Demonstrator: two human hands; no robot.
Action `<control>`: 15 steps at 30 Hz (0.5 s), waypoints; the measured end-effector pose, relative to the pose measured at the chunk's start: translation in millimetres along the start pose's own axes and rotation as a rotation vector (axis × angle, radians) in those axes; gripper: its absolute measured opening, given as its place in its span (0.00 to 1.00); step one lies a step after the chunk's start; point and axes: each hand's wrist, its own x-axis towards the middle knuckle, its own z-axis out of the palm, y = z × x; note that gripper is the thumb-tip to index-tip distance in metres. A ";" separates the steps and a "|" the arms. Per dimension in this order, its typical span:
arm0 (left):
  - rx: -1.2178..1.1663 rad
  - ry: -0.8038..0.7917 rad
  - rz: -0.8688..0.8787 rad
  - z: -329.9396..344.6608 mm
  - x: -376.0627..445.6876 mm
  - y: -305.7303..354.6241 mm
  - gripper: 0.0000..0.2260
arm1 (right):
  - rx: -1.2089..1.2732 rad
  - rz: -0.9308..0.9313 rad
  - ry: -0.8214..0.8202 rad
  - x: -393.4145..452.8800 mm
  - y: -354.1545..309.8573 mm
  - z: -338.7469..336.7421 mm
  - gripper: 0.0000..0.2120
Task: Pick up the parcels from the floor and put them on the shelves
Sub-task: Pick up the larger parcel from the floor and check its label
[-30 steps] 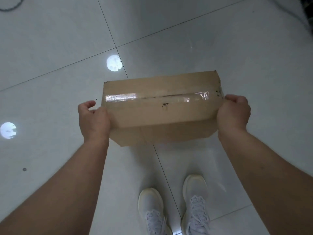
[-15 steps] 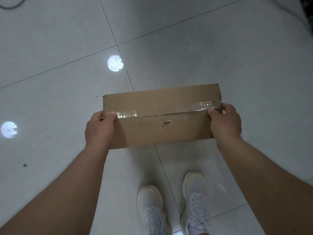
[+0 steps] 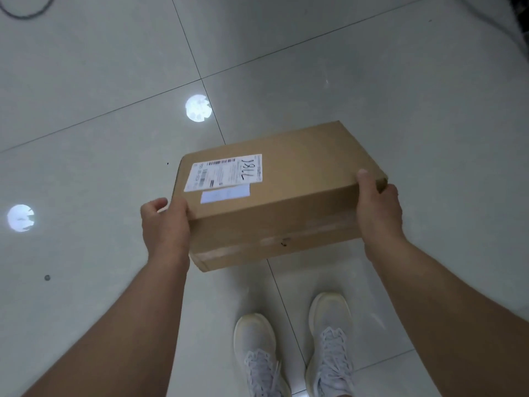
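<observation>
The person holds the cardboard parcel [image 3: 274,196] clear of the tiled floor [image 3: 400,96], left hand [image 3: 164,222] and right hand [image 3: 376,202] each clamped on an end, label [image 3: 226,171] up; carrying to shelves, unseen here, likely comes next.

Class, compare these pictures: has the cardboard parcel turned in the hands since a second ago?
Yes. The parcel has rolled toward the person: its taped seam, earlier on top, now faces the shoes, and the shipping label faces up.
</observation>
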 end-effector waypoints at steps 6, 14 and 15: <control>0.017 -0.104 0.015 -3.3 -1.4 -17.8 0.20 | 0.079 0.076 0.064 6.9 13.5 0.7 0.17; -0.008 -0.186 0.045 1.3 2.1 -20.8 0.24 | 0.110 0.022 0.116 10.0 20.8 0.8 0.11; -0.017 -0.195 0.056 1.1 2.7 -20.5 0.25 | 0.117 0.011 0.110 9.7 20.2 -0.2 0.13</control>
